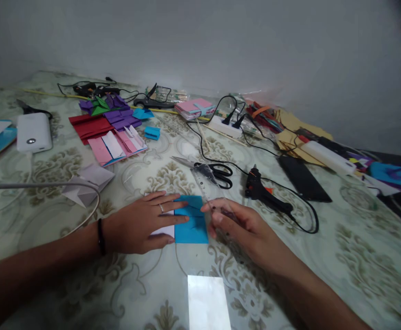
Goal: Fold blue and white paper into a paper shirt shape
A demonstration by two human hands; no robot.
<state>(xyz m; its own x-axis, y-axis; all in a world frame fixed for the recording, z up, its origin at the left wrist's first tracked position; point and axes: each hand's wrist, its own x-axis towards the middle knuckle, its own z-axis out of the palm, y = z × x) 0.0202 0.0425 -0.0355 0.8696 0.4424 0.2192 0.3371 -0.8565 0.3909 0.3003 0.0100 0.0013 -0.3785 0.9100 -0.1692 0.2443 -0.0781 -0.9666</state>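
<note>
My left hand (144, 222) lies flat with its fingers spread, pressing on a folded sheet of blue paper (192, 233) that has a white part at its left. Between the thumb and fingers of my right hand (243, 225) is a clear plastic ruler (204, 182), slanting up and away past the blue paper's right edge. Part of the ruler is hidden by the hand. Just beyond it, black-handled scissors (223, 172) lie with their blades to the left. A white strip of paper (208, 302) is on the table near me.
Right of the scissors sits a black glue gun (267, 195) with its cord, then a black phone (303, 178). Folded pink paper (99, 151), a white power bank (34, 133) and a crumpled pale paper (90, 178) are leftward. A power strip (225, 126) stands further back.
</note>
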